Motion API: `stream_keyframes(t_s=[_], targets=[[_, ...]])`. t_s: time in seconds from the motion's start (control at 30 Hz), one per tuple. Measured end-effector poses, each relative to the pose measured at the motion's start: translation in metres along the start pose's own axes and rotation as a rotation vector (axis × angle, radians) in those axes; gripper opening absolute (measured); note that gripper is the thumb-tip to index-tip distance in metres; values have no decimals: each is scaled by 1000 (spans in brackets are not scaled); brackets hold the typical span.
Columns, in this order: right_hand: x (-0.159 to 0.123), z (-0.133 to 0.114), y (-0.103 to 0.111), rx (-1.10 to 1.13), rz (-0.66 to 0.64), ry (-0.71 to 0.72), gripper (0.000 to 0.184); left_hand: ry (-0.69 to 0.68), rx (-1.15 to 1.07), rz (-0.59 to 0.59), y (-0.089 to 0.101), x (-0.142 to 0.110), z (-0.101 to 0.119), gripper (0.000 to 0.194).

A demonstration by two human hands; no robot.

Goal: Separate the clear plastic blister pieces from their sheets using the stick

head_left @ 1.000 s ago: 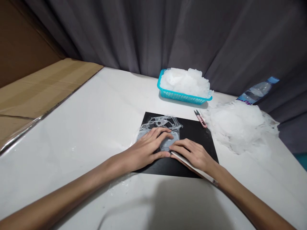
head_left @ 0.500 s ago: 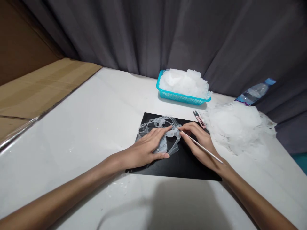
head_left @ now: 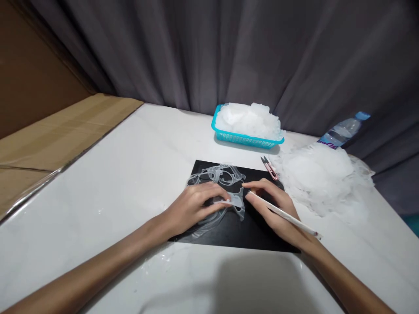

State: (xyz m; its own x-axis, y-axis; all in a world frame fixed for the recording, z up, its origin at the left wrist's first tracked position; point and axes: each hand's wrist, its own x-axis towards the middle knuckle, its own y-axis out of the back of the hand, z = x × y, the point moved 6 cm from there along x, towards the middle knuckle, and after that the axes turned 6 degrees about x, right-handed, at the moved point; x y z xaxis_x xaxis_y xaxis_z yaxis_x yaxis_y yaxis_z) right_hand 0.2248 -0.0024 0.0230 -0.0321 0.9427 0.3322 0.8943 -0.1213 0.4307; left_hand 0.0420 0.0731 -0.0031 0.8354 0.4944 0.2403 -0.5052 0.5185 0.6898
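A thin, clear plastic sheet with cut-out openings (head_left: 240, 212) lies on a black mat (head_left: 258, 235). My left hand (head_left: 196, 200) has thumb and fingers closed on a small frosted translucent plastic piece (head_left: 235, 199) over this sheet. What the piece is, I cannot make out, and my fingers hide part of it. My right hand (head_left: 278, 209) grips a slim white stick (head_left: 291, 218) much like a pen, its tip near the sheet's right side. The index finger of that hand reaches close to the sheet's edge.
Behind the mat stands a turquoise basket (head_left: 248, 139) heaped with translucent white pieces. Pink-handled thread snips (head_left: 270, 169) lie by the mat's far right corner. To the right are a pile of clear plastic scraps (head_left: 321, 179) and a water bottle (head_left: 343, 131). Cardboard (head_left: 65, 131) borders the table's left.
My left hand has gone from lying flat on the sheet to pinching the frosted piece, now tilted. The stick's tip has drawn back slightly from the sheet. The view has shifted a little.
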Motion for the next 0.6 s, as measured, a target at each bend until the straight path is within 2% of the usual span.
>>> stream_keyframes(t_s=[0.1,0.2,0.27,0.43,0.6], targets=[[-8,-1,-3,-69,11,97,16,4,9,11,0,0,-1,18],[-17,-5,-13,-186,29,225,8,94,-34,26,0,2,-3,21],[-20,-6,-19,-268,56,276,10,155,-63,41,1,3,-4,24],[-20,-1,-20,-258,113,236,13,238,-134,26,1,5,-3,26],[-19,1,-19,-184,99,167,11,267,-229,-30,-2,7,3,24]])
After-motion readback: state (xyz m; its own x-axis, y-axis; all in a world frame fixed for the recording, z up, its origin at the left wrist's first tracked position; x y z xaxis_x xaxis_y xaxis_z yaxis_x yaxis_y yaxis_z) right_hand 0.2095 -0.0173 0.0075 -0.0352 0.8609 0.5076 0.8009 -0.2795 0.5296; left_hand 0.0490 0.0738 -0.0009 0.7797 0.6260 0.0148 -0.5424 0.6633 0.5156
